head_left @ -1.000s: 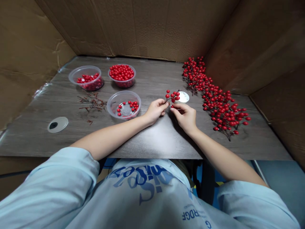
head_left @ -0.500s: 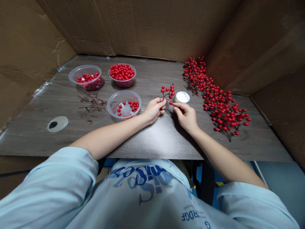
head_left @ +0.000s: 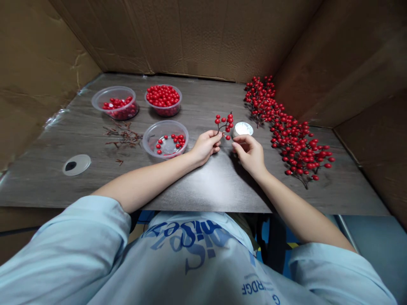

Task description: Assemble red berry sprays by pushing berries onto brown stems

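My left hand (head_left: 206,147) pinches a small twig of artificial red berries (head_left: 228,121) by its dark stem, near the middle of the table. Several berries sit on its upper tips, and one berry (head_left: 227,137) sticks out low on the right side. Just right of that berry is my right hand (head_left: 250,156), with thumb and forefinger slightly apart and the other fingers curled. No object shows between those fingertips; the inside of the palm is hidden. A small white tub (head_left: 243,128) with white contents stands just beyond the right hand.
A clear bowl (head_left: 149,146) with some loose berries stands left of my left hand. Behind it are a full berry tub (head_left: 163,101) and a partly filled one (head_left: 124,111). Bare twigs (head_left: 124,136) and a clear lid (head_left: 76,164) lie left. Berry branches (head_left: 295,140) line the right; cardboard walls surround the table.
My right hand has let go of the lower berry and drawn slightly right, its fingertips parting. The berry stays on the twig. My left hand holds still.
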The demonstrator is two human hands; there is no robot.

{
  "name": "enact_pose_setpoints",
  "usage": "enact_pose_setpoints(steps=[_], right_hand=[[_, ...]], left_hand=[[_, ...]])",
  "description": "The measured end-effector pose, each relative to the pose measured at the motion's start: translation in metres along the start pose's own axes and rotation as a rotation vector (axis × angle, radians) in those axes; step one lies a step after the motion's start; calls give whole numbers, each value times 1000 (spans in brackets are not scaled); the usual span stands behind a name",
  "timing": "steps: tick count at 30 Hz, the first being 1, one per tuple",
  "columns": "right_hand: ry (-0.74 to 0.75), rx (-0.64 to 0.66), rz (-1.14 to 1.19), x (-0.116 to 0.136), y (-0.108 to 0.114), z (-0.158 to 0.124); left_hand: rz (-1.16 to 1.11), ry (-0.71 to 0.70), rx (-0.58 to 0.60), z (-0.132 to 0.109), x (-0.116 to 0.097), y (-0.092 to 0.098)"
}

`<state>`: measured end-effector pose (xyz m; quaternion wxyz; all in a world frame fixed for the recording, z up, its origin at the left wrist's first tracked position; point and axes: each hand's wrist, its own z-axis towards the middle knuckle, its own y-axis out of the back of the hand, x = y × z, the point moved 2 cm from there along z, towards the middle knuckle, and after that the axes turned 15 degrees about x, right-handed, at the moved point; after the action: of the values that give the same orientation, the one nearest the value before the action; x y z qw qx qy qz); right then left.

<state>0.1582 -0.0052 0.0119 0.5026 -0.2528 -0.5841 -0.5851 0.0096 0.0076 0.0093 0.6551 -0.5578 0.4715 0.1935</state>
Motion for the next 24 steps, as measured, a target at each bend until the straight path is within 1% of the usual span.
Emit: enact_pose_setpoints(steps=[3,6,9,11,17,20,24], right_hand=[[33,-57,17,5,4,-1],[126,-146,-18,9,9,0],[215,-162,-11,9,10,0],[239,-151,-32,8,8,-1],[147,-186,-119,10,4,-6],[137,-191,-186,13,3,-7],[144,-189,-211,14,3,-7]], left_hand=[[36,1,-1,0,0,0],[85,18,3,-1,0,-2],[123,36,4,-1,-1,-4],[147,37,1,-1,-1,-5],[260,-2,16,-1,3,-3],[336,-9,19,-1,5,-2],[427,-5,13,-2,5,-3]])
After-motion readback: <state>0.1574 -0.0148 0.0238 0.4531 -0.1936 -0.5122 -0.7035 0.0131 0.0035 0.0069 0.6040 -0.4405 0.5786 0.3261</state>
